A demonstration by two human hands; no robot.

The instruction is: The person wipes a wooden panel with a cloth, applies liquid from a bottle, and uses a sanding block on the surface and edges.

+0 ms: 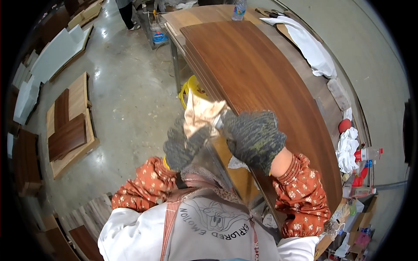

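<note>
Both my hands wear dark grey patterned work gloves, and they meet in front of my body beside the near edge of the board. My left hand [185, 145] is closed on a crumpled pale peach cloth [201, 112], which sticks up above the fingers. Close against the cloth, my right hand [256, 138] is closed with its knuckles up. A small whitish-grey thing shows at its fingertips; its kind cannot be made out. Under and beyond my right hand lies a long reddish-brown wooden board [257, 65], the top one of a stack.
The stack rests on a workbench [174, 21]. A yellow bucket [191, 89] stands below its left edge. Along the far right side lie white cloth [311, 48], crumpled paper [347, 150], a red ball-like thing [344, 125] and bottles. Wooden panels [67, 137] lie on the floor at left.
</note>
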